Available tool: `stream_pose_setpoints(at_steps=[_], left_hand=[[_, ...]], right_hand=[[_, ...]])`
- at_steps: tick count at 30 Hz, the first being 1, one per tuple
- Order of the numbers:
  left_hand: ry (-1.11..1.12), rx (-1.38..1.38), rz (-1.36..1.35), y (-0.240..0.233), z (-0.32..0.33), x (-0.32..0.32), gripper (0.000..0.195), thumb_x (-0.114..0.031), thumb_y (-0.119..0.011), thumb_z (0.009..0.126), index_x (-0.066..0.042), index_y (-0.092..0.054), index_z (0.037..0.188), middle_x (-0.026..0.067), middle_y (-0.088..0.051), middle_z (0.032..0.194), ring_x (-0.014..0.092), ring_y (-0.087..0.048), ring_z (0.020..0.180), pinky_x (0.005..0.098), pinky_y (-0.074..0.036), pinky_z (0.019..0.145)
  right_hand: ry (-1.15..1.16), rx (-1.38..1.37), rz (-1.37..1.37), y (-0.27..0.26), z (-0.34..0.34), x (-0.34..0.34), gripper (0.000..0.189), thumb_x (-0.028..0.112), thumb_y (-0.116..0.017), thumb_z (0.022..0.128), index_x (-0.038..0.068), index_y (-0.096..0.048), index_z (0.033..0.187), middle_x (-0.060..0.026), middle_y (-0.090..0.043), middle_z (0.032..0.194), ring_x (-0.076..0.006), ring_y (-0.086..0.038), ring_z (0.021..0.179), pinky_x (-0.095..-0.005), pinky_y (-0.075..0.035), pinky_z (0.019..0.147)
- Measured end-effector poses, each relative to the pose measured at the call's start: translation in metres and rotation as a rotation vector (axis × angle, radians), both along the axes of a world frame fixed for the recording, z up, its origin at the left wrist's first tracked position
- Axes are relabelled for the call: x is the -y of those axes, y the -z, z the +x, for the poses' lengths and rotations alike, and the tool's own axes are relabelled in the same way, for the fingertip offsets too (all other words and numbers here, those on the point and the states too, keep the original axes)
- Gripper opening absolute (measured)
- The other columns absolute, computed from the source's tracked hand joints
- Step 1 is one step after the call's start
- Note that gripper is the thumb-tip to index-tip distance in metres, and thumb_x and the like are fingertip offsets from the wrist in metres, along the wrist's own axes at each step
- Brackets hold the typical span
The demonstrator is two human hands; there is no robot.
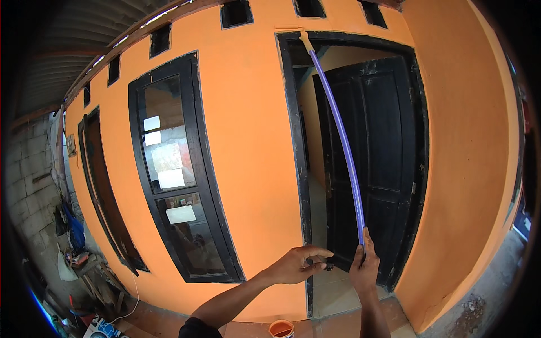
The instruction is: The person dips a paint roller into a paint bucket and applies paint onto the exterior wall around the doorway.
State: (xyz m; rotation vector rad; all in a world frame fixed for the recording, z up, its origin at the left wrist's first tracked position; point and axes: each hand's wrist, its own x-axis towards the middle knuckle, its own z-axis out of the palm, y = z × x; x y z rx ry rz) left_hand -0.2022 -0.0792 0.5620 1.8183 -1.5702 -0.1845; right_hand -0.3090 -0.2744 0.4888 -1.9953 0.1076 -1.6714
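My right hand (366, 267) grips the lower end of a long purple pole (344, 139), which rises across the doorway. At its top the pole joins the yellowish handle (306, 42) of a paint roller. The orange-covered roller (289, 28) rests at the orange wall (253, 139) just above the black door frame (359, 39). My left hand (298, 265) is held left of the pole, apart from it, with thumb and fingers spread. A small dark thing (329, 266) shows by its fingertips; whether they touch it I cannot tell.
A black panelled door (380, 135) stands ajar inward. Below me on the tiled floor sits an open tub of orange paint (282, 328). Black-framed windows (207, 169) are to the left, the nearer one with papers on its glass. A cluttered wooden stand (86, 268) is at far left.
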Motion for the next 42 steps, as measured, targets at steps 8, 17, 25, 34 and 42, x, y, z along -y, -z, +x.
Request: stream_pose_setpoints(at_steps=[8, 17, 25, 34, 42], left_hand=[[0.019, 0.034, -0.033, 0.000, 0.003, 0.002, 0.035, -0.026, -0.063, 0.100, -0.010, -0.061, 0.132, 0.0099, -0.067, 0.120, 0.020, -0.068, 0.108, 0.0378, -0.061, 0.087], [-0.005, 0.023, -0.060, -0.005, 0.002, -0.014, 0.033, -0.023, -0.062, 0.101, -0.007, -0.062, 0.130, 0.0113, -0.067, 0.120, 0.021, -0.069, 0.107, 0.0387, -0.060, 0.089], [-0.028, 0.034, -0.076, -0.005, 0.006, -0.019, 0.032, -0.021, -0.062, 0.101, -0.006, -0.062, 0.130, 0.0132, -0.066, 0.122, 0.021, -0.069, 0.108, 0.0387, -0.060, 0.089], [-0.042, 0.010, -0.034, 0.001, 0.006, -0.015, 0.033, -0.024, -0.062, 0.101, -0.010, -0.062, 0.131, 0.0113, -0.066, 0.121, 0.021, -0.067, 0.111, 0.0379, -0.061, 0.088], [-0.015, -0.041, -0.009, -0.002, 0.001, -0.012, 0.035, -0.026, -0.062, 0.101, -0.010, -0.061, 0.132, 0.0101, -0.068, 0.118, 0.021, -0.068, 0.109, 0.0379, -0.059, 0.091]], right_hand=[[-0.059, -0.050, 0.112, -0.040, 0.004, 0.002, 0.048, -0.001, -0.045, 0.101, 0.003, -0.044, 0.148, -0.0274, -0.059, 0.134, -0.0401, -0.067, 0.110, -0.0421, -0.057, 0.088], [0.059, 0.101, -0.062, -0.120, 0.039, 0.036, 0.050, -0.002, -0.047, 0.098, 0.005, -0.045, 0.148, -0.0298, -0.061, 0.127, -0.0426, -0.069, 0.097, -0.0396, -0.058, 0.075], [0.034, 0.089, -0.046, -0.189, 0.042, 0.049, 0.049, 0.000, -0.048, 0.100, 0.006, -0.044, 0.148, -0.0267, -0.060, 0.132, -0.0390, -0.071, 0.094, -0.0421, -0.058, 0.080], [-0.042, 0.033, 0.043, -0.094, 0.013, 0.005, 0.046, -0.001, -0.046, 0.099, 0.003, -0.048, 0.145, -0.0306, -0.061, 0.126, -0.0393, -0.066, 0.104, -0.0385, -0.053, 0.084], [-0.021, 0.215, -0.020, -0.044, 0.040, 0.003, 0.036, 0.004, -0.047, 0.102, 0.000, -0.056, 0.137, -0.0251, -0.064, 0.129, -0.0375, -0.066, 0.115, -0.0380, -0.056, 0.092]])
